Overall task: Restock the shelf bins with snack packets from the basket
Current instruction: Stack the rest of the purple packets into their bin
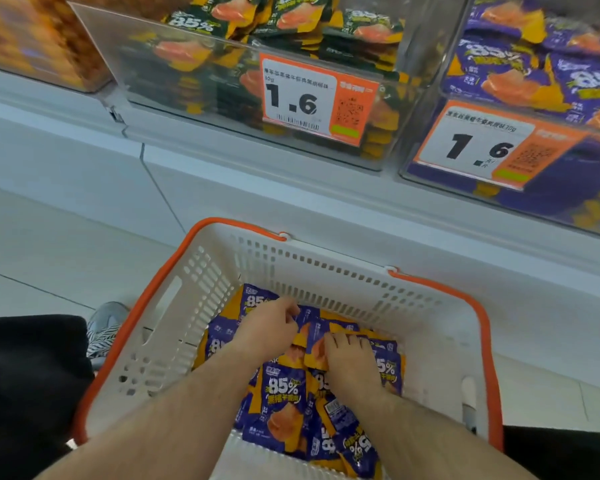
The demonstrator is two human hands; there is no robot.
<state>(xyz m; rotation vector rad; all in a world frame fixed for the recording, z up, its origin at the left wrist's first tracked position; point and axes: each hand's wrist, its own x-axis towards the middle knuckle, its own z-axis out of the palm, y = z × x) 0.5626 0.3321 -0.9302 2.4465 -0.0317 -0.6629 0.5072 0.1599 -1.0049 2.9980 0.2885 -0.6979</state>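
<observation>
Hands are reaching into the white basket (194, 306). Left hand (267, 329) is curling its fingers on the purple snack packets (284, 403); right hand (352, 363) is lying flat, pressing them.

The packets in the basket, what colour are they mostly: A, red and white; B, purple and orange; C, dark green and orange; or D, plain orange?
B: the snack packets lying in the white basket are purple with orange, matching the purple bin on the right.
</observation>
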